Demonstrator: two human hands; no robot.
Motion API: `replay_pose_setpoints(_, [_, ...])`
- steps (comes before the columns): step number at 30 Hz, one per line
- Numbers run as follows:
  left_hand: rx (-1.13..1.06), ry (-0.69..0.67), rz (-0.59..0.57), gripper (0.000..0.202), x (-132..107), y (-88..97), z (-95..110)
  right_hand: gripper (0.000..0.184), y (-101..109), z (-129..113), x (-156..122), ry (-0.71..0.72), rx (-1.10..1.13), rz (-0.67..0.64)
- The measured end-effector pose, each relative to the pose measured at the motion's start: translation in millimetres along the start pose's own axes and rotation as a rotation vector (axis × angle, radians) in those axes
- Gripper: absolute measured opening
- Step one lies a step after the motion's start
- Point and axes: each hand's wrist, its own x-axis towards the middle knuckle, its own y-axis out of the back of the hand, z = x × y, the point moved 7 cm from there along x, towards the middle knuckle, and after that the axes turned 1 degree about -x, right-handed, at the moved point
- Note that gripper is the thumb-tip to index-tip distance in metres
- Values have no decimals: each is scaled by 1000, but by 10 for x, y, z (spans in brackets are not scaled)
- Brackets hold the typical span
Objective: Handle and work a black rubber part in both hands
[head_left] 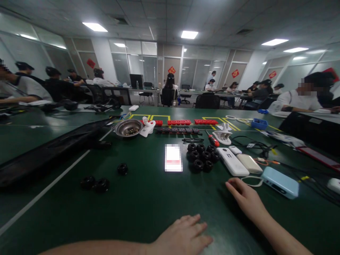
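Observation:
My left hand (186, 233) lies palm down on the green table at the bottom centre, its fingers spread and nothing in them. To its right, my right hand (244, 194) rests side-on, loosely bent, with a gap between thumb and fingers and no object visible in it. Beyond the right hand are a white power bank (231, 162), a pale blue power bank (280, 181) and a white cord loop (252, 182). A cluster of round black knob-like parts (204, 154) sits further forward. In front of me lies a lit, blurred-out phone-like screen (173, 158).
At left are several more black parts (101, 184) and a long black case (53, 148). A metal bowl (129, 128) holds small brass-coloured pieces. Red trays (179, 122), a screwdriver (213, 139), a blue bin (259, 124) and cables (261, 150) stand further back. People sit around.

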Motion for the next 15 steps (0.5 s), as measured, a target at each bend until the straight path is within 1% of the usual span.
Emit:
replay_pose_setpoints(1, [39, -14, -12, 33, -7, -29, 3, 28, -18, -105, -79, 12, 7, -27])
replay_pose_setpoints(3, [105, -66, -13, 33, -26, -56, 32, 25, -122, -485, -200, 113, 13, -151])
replay_pose_setpoints(6, [174, -104, 24, 33, -59, -32, 69, 15, -343, -1317, -257, 373, 9, -346])
replay_pose_setpoints(7, [195, -104, 36, 34, -67, -17, 77, 13, -415, -1613, -232, 472, -3, -375])
replay_pose_setpoints(8, [213, -104, 46, 33, -75, -5, 84, 14, -475, -1899, -178, 562, -9, -365])
replay_pose_setpoints(10, [242, -115, 64, 32, -88, 9, 99, 21, -609, -2426, -21, 723, -42, -280])
replay_pose_setpoints(11, [250, -121, 82, 32, -95, 15, 99, 25, -709, -2648, 73, 765, -40, -256])
replay_pose_setpoints(13, [258, -146, 127, 31, -111, 21, 89, 39, -971, -3040, 230, 850, -31, -255])
replay_pose_setpoints(14, [258, -166, 143, 31, -121, 14, 78, 46, -1121, -3204, 284, 894, -33, -273])
replay_pose_setpoints(15, [260, -205, 141, 31, -131, -7, 74, 50, -1277, -3340, 319, 939, -39, -309])
